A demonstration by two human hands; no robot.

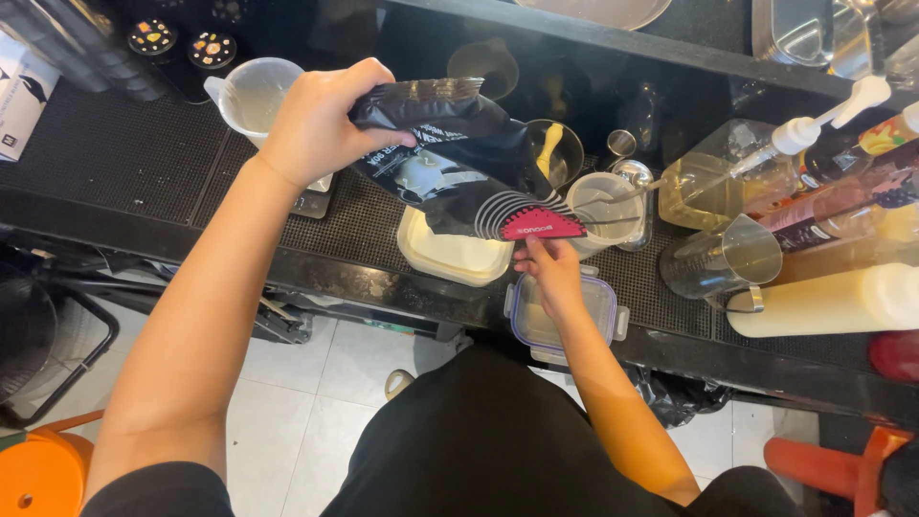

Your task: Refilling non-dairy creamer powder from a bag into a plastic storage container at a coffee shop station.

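Bag [450, 158] tipped over tub [452, 255]: left hand [316, 120] clamps top, right hand [546, 263] pinches bottom corner to steer it.

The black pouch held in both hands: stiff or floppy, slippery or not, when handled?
Probably floppy: the black pouch creases and sags between the left hand and right hand. Its glossy film may be slippery. It seems light, since pinching fingers alone hold it.
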